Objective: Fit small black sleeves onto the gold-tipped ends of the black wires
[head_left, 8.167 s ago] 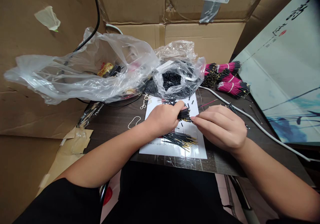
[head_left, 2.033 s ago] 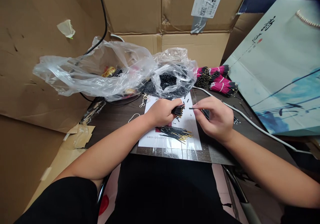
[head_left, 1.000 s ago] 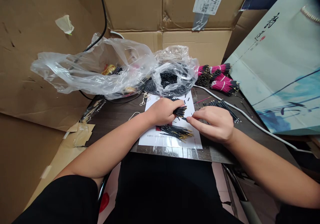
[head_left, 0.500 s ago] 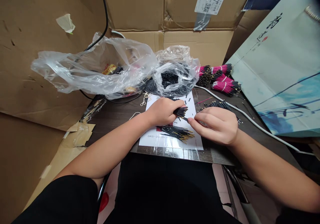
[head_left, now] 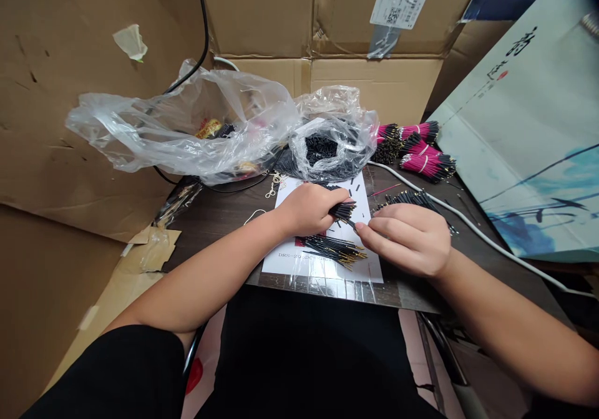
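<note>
My left hand [head_left: 309, 210] is closed round a bundle of black wires [head_left: 343, 210], whose ends poke out toward the right. Beside it, my right hand [head_left: 409, 238] pinches a small black piece [head_left: 352, 224] between thumb and forefinger, close to the bundle's ends. Below both hands a loose pile of black wires with gold tips [head_left: 334, 250] lies on a white printed sheet [head_left: 322, 272]. Small black tubes [head_left: 357, 188] are scattered on the sheet. Another pile of black wires [head_left: 412, 199] rests behind my right hand, partly hidden by it.
An open clear bag of black tubes [head_left: 322, 149] stands behind the sheet. Left of it spreads a large plastic bag [head_left: 187, 135]. Pink-and-black wire bundles [head_left: 423, 163] lie at the back right, near a white cable [head_left: 486, 235] and a pale paper bag [head_left: 528, 132].
The whole view has shifted slightly. Both hands keep nearly the same places, with the small black piece still at the bundle's ends.
</note>
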`<action>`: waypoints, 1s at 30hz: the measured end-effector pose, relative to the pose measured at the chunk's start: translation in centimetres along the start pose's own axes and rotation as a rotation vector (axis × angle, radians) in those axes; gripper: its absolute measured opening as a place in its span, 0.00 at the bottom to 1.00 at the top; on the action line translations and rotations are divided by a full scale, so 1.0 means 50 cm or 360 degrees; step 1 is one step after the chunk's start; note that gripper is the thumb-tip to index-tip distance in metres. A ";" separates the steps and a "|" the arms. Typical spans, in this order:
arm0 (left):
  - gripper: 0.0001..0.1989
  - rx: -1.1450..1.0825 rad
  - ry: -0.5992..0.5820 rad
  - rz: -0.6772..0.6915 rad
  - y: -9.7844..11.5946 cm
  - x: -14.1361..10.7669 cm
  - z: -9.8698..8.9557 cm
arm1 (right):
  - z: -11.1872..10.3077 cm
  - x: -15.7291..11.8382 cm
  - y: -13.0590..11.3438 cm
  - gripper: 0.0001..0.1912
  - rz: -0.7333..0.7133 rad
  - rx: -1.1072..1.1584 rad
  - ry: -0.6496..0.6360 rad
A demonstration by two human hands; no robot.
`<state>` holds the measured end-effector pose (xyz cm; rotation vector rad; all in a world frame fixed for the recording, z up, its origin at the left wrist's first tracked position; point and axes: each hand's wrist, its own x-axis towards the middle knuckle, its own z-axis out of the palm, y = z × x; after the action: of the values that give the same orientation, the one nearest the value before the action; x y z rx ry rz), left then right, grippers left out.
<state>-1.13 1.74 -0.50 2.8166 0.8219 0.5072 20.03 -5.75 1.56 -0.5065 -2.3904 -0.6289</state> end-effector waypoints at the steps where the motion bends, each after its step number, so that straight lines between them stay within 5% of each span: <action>1: 0.08 0.0006 -0.0002 0.0002 0.000 0.000 0.001 | 0.003 -0.004 0.000 0.11 0.0020 0.0038 -0.0008; 9: 0.10 -0.0025 -0.0074 -0.0008 0.003 0.002 0.004 | 0.029 -0.017 -0.007 0.16 0.0230 0.0135 0.0007; 19: 0.09 -0.0560 -0.0035 -0.0141 0.029 0.003 0.005 | 0.042 -0.003 -0.015 0.26 0.0404 -0.0049 0.0259; 30: 0.11 -0.0911 0.0025 -0.0233 0.037 0.003 0.009 | 0.058 0.003 -0.020 0.33 0.0543 0.0064 0.0152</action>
<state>0.07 0.23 -0.41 2.2169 0.7344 0.6239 18.12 -4.98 -0.70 -0.8248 -2.1534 -0.4406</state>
